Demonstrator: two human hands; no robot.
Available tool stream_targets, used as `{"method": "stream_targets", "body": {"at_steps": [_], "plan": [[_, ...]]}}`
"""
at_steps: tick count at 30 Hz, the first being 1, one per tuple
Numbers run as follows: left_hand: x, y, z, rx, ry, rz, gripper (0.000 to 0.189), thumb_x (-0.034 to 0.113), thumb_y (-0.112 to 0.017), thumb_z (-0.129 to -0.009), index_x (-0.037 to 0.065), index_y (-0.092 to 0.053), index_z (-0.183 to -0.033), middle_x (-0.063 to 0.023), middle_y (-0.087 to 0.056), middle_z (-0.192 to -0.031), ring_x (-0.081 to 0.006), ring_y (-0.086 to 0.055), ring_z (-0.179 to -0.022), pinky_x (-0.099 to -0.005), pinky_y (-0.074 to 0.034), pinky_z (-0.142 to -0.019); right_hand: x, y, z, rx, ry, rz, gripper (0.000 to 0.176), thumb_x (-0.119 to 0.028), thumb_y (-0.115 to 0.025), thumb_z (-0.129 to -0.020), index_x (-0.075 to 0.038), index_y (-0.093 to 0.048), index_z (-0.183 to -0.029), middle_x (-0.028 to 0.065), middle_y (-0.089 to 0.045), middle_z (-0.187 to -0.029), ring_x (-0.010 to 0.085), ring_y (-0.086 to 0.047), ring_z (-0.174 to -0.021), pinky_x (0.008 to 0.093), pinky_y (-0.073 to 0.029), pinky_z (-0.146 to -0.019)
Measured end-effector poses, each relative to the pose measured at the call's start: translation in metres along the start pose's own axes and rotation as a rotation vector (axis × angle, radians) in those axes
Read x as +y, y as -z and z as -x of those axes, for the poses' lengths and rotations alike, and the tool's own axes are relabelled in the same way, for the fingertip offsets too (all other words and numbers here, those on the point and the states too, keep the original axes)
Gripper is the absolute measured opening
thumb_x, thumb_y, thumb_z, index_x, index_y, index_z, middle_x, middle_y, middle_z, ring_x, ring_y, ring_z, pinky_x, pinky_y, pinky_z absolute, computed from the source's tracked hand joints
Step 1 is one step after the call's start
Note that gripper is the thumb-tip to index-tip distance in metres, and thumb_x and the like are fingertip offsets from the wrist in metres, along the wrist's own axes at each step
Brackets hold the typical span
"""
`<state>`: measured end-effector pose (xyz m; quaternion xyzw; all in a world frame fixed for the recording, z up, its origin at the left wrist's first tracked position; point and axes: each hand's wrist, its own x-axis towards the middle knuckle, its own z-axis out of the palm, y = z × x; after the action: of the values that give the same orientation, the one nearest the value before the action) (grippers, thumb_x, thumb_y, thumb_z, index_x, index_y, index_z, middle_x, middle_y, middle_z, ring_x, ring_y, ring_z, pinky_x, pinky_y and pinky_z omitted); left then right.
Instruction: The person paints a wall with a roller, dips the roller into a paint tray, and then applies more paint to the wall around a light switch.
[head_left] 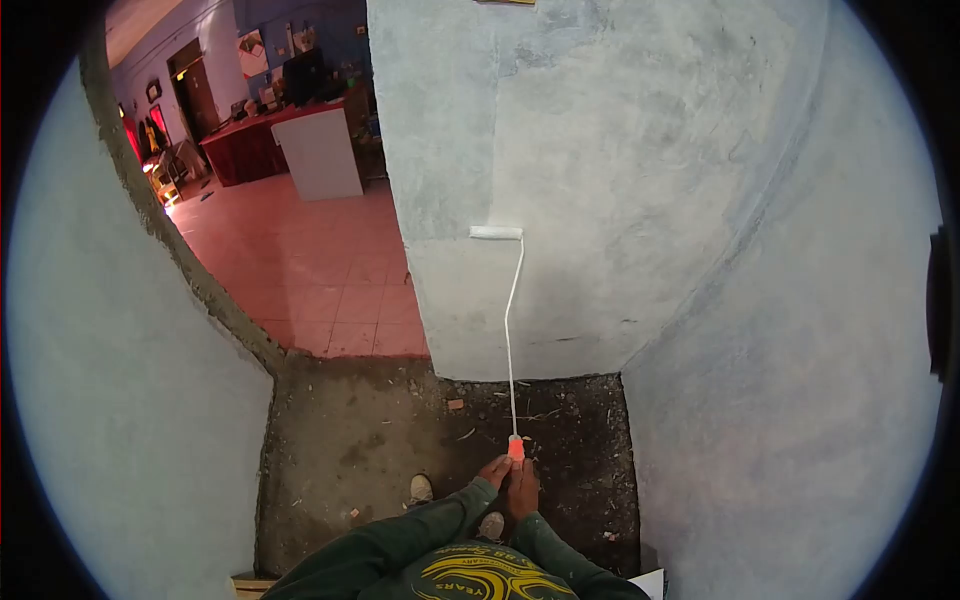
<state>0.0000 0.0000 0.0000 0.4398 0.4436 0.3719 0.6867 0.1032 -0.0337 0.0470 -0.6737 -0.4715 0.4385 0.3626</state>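
A paint roller with a white sleeve (pixel 496 232) rests against the pale wall (pixel 600 180) ahead of me. Its long thin white rod (pixel 509 340) runs down to an orange handle (pixel 516 448). My left hand (pixel 495 470) and my right hand (pixel 523 488) are both closed around this handle, side by side and low in front of my body. The lower part of the handle is hidden by my fingers. Around the roller the wall looks patchy, with whitish and grey-blue areas.
Walls stand close on my left (pixel 140 400) and right (pixel 780 440). The rough concrete floor (pixel 340 430) holds scattered debris and a small brick piece (pixel 456 404). Through a doorway at left lie pink floor tiles (pixel 330 250) and a counter with a white panel (pixel 318 153).
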Motion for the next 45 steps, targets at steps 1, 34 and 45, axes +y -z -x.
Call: {"method": "stream_targets", "body": {"at_steps": [1, 34, 45], "plan": [[0.002, -0.001, 0.003, -0.002, 0.014, 0.004, 0.044, 0.038, -0.040, -0.095, 0.004, -0.047, -0.122, -0.0081, -0.054, -0.114, -0.0186, -0.050, -0.106, -0.0302, -0.037, -0.093, 0.004, -0.001, 0.000, 0.006, 0.005, 0.002, 0.039, -0.036, -0.034, -0.094, -0.004, -0.043, -0.114, 0.0267, -0.047, -0.097, 0.0384, -0.042, -0.088, 0.0453, -0.034, -0.076], [0.053, -0.028, 0.015, 0.000, -0.097, 0.017, 0.039, 0.030, -0.042, -0.095, 0.003, -0.047, -0.122, -0.0047, -0.055, -0.105, -0.0124, -0.050, -0.095, -0.0259, -0.041, -0.083, -0.036, 0.029, 0.010, 0.153, 0.264, -0.117, 0.034, -0.030, -0.040, -0.094, 0.003, -0.048, -0.091, 0.0105, -0.052, -0.067, 0.0148, -0.049, -0.060, 0.0311, -0.038, -0.053], [-0.009, -0.022, -0.008, 0.001, -0.038, 0.004, 0.043, 0.034, -0.039, -0.096, 0.001, -0.047, -0.123, -0.0069, -0.053, -0.116, -0.0155, -0.048, -0.107, -0.0278, -0.036, -0.094, -0.020, 0.032, 0.011, 0.051, 0.055, -0.025, 0.042, -0.034, -0.036, -0.095, 0.003, -0.046, -0.110, 0.0195, -0.058, -0.085, 0.0281, -0.057, -0.073, 0.0376, -0.042, -0.063]]}}
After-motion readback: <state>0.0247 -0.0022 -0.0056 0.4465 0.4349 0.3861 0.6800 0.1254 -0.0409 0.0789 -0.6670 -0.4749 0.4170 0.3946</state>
